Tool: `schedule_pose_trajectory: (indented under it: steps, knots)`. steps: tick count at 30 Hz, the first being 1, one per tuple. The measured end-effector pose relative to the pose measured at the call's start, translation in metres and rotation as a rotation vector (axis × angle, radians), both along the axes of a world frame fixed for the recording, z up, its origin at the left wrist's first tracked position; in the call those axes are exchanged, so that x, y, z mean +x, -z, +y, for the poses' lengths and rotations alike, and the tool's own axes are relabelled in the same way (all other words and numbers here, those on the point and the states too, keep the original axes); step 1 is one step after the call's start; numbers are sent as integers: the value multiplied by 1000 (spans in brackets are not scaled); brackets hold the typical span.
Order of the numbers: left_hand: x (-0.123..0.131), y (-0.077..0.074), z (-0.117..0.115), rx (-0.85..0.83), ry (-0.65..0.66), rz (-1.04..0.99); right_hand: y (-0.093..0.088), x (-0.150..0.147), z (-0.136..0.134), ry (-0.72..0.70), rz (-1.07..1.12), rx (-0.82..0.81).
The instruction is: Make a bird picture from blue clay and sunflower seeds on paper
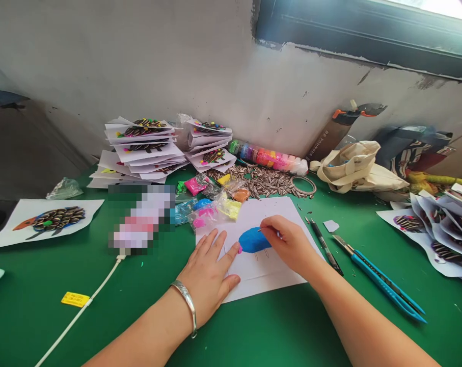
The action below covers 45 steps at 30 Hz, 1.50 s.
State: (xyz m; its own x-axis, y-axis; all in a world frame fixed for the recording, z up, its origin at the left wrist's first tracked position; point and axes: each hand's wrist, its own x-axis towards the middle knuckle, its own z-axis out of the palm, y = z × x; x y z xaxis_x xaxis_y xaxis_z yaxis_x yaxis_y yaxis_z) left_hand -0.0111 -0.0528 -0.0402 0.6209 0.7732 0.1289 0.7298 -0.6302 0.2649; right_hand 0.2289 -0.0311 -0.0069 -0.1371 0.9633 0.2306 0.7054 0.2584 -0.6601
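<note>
A white sheet of paper (pixel 267 214) lies on the green table (pixel 272 331) with a flat blue clay patch (pixel 253 240) stuck on it. My left hand (pixel 211 267), a silver bangle on its wrist, lies flat with fingers spread on the sheet's left edge, fingertips beside the clay. My right hand (pixel 290 242) is pinched at the clay's upper right edge, holding something small and thin that looks like a sunflower seed.
A pile of striped sunflower seeds (pixel 265 182) and small bags of coloured clay (pixel 211 201) lie behind the sheet. Stacks of finished pictures (pixel 146 148) stand at the back left and far right. A blue utility knife (pixel 383 280) and a black pen (pixel 324 244) lie right of the sheet.
</note>
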Motion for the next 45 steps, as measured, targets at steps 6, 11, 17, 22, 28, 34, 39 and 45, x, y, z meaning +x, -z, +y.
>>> schedule_pose_trajectory:
  steps: [6, 11, 17, 22, 28, 34, 39, 45]
  knots:
    - [1, -2, 0, 22, 12, 33, 11, 36, 12, 313, -67, -34]
    - [0, -5, 1, 27, 22, 29, 13, 43, 16, 346, -144, -123]
    - [0, -1, 2, 55, 43, 44, 11, 40, 16, 322, -186, -137]
    - [-1, 0, 1, 67, 41, 51, 13, 42, 17, 320, -181, -141]
    - [-4, 0, 3, 75, 40, 62, 13, 43, 18, 305, -166, -140]
    - [-5, 3, 4, 80, 39, 73, 11, 43, 18, 280, -199, -138]
    - [-4, 3, 4, 88, 52, 90, 13, 44, 19, 269, -209, -123]
    - [-5, -3, 4, 38, 43, 81, 12, 44, 20, 268, -215, -130]
